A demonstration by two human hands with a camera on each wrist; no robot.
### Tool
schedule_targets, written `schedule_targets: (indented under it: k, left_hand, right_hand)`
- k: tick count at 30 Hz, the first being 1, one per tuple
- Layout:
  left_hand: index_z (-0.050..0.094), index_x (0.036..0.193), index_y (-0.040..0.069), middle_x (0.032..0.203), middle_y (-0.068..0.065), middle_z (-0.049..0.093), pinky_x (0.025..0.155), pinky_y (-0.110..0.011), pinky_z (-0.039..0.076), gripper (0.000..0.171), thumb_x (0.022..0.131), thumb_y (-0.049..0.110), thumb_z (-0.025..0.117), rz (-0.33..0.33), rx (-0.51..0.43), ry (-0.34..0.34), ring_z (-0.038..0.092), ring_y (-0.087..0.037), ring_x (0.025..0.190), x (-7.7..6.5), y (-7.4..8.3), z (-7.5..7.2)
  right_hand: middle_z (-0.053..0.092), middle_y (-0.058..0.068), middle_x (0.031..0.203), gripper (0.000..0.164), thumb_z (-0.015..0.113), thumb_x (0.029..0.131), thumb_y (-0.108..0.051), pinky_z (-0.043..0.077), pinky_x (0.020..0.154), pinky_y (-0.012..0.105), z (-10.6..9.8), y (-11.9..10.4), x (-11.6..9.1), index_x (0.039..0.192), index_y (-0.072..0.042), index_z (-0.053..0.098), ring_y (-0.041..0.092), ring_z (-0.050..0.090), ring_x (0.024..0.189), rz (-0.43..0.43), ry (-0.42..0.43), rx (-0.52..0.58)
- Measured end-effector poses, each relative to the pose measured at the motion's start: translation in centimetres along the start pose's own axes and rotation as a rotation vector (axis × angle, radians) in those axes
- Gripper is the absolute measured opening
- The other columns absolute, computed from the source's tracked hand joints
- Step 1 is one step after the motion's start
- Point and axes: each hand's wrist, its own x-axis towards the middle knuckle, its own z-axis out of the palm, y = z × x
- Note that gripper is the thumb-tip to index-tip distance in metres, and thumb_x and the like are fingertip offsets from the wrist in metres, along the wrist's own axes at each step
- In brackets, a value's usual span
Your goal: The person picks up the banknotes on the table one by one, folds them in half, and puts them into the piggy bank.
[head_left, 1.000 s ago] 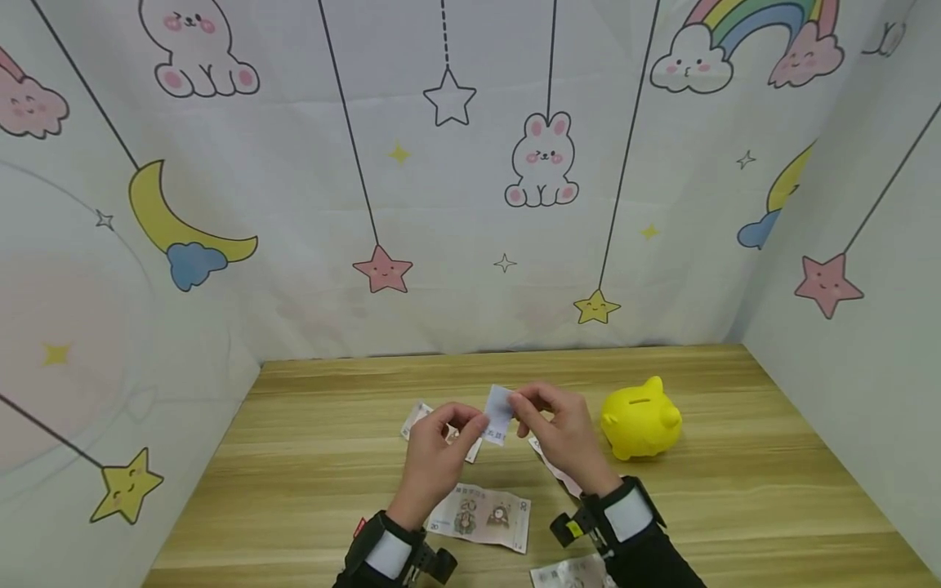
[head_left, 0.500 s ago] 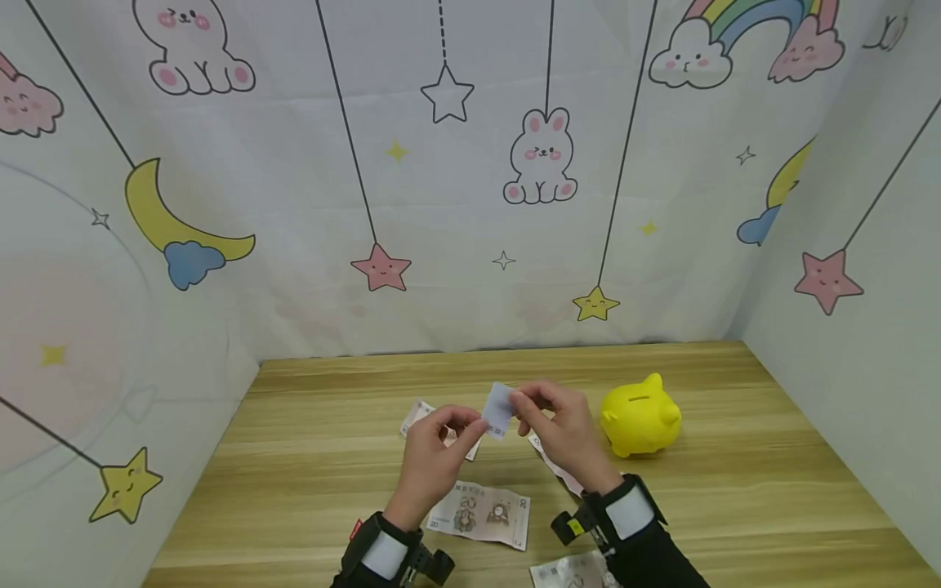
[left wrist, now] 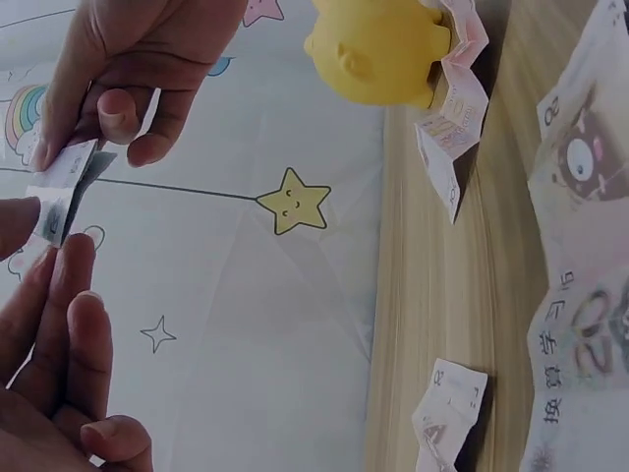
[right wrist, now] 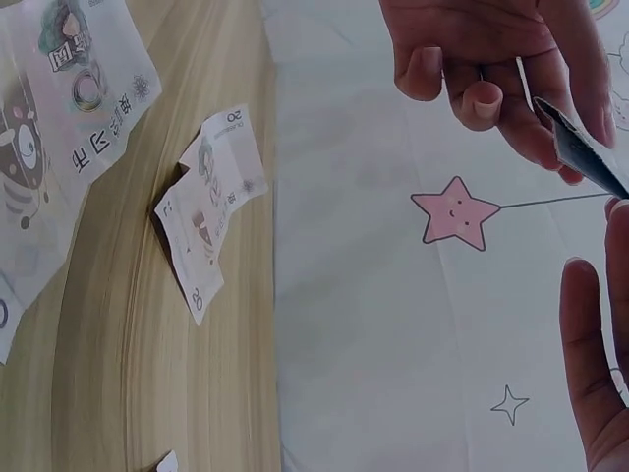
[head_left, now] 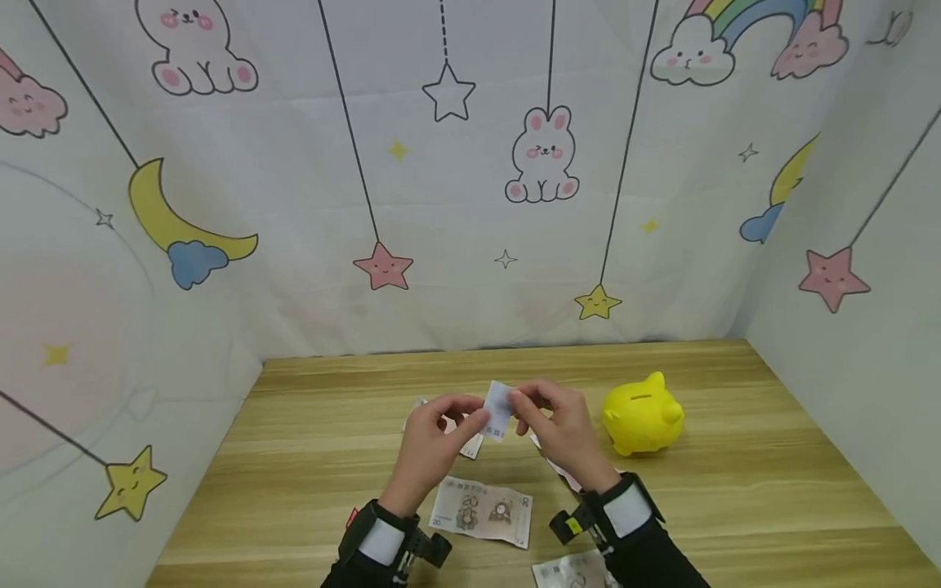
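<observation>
Both hands hold one small folded banknote (head_left: 498,410) above the wooden table (head_left: 735,490). My left hand (head_left: 434,441) pinches its left edge and my right hand (head_left: 553,425) pinches its right edge. The folded banknote (left wrist: 64,189) also shows between fingertips in the left wrist view, and edge-on as the folded banknote (right wrist: 585,152) in the right wrist view. A yellow piggy bank (head_left: 643,415) with a slot on top stands just right of my right hand.
A flat 20 banknote (head_left: 483,512) lies below the hands. A folded note (head_left: 470,445) lies behind my left hand, another note (head_left: 555,469) under my right wrist, and one more note (head_left: 573,572) at the near edge. Cartoon-printed cloth walls enclose the table.
The hands stay together on the folded banknote, with only slight finger shifts. Nothing else has moved.
</observation>
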Motion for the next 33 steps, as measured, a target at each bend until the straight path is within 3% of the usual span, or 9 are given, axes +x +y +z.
schedule_targets:
  k: [8, 16, 24, 27, 30, 33]
  left_hand:
    - [0.08, 0.098, 0.012, 0.089, 0.004, 0.072, 0.069, -0.03, 0.043, 0.005, 0.1, 0.017, 0.079, 0.061, -0.008, 0.049, 0.057, -0.012, 0.078, -0.2, 0.0, 0.6]
    - [0.078, 0.095, 0.015, 0.088, 0.007, 0.073, 0.066, -0.026, 0.046, 0.004, 0.098, 0.012, 0.08, 0.2, 0.11, 0.137, 0.057, -0.009, 0.073, -0.3, -0.2, 1.1]
    - [0.081, 0.101, 0.013, 0.09, 0.003, 0.074, 0.064, -0.026, 0.039, 0.004, 0.099, 0.016, 0.079, 0.096, 0.014, 0.12, 0.058, -0.011, 0.077, -0.1, -0.1, 0.9]
    - [0.081, 0.099, 0.012, 0.088, 0.004, 0.073, 0.066, -0.026, 0.04, 0.006, 0.099, 0.018, 0.079, 0.099, 0.013, 0.126, 0.058, -0.011, 0.076, -0.2, 0.0, 1.0]
    - [0.08, 0.097, 0.01, 0.086, 0.005, 0.073, 0.066, -0.029, 0.046, 0.008, 0.099, 0.018, 0.08, 0.162, 0.057, 0.167, 0.059, -0.013, 0.075, -0.2, 0.1, 1.2]
    - [0.079, 0.094, 0.011, 0.085, 0.005, 0.072, 0.066, -0.032, 0.05, 0.006, 0.096, 0.015, 0.083, 0.287, 0.172, 0.238, 0.061, -0.016, 0.074, -0.2, 0.0, 1.6]
  right_hand:
    - [0.073, 0.01, 0.087, 0.007, 0.069, 0.104, -0.005, 0.061, 0.061, 0.035, 0.2, 0.0, 0.0, 0.103, -0.005, 0.076, 0.016, 0.065, 0.061, -0.012, -0.009, 0.008]
    - [0.074, 0.009, 0.086, 0.005, 0.071, 0.102, -0.004, 0.06, 0.059, 0.034, 0.5, 0.2, -0.1, 0.102, -0.005, 0.076, 0.018, 0.065, 0.059, -0.024, 0.015, -0.013]
    - [0.073, 0.004, 0.086, 0.006, 0.071, 0.103, -0.006, 0.061, 0.06, 0.038, 0.7, 0.4, -0.2, 0.102, -0.006, 0.076, 0.015, 0.064, 0.06, -0.016, 0.012, -0.016]
    - [0.074, 0.004, 0.087, 0.006, 0.071, 0.103, -0.006, 0.06, 0.06, 0.036, 0.9, 0.6, -0.3, 0.101, -0.007, 0.076, 0.013, 0.064, 0.061, -0.027, 0.012, -0.027]
    - [0.075, 0.004, 0.087, 0.005, 0.071, 0.102, -0.005, 0.059, 0.059, 0.032, 1.0, 0.7, -0.2, 0.101, -0.006, 0.076, 0.012, 0.064, 0.06, -0.039, 0.02, -0.04]
    - [0.075, 0.005, 0.087, 0.005, 0.072, 0.102, -0.006, 0.058, 0.057, 0.029, 1.1, 0.7, -0.2, 0.101, -0.005, 0.077, 0.011, 0.064, 0.06, -0.043, 0.031, -0.049]
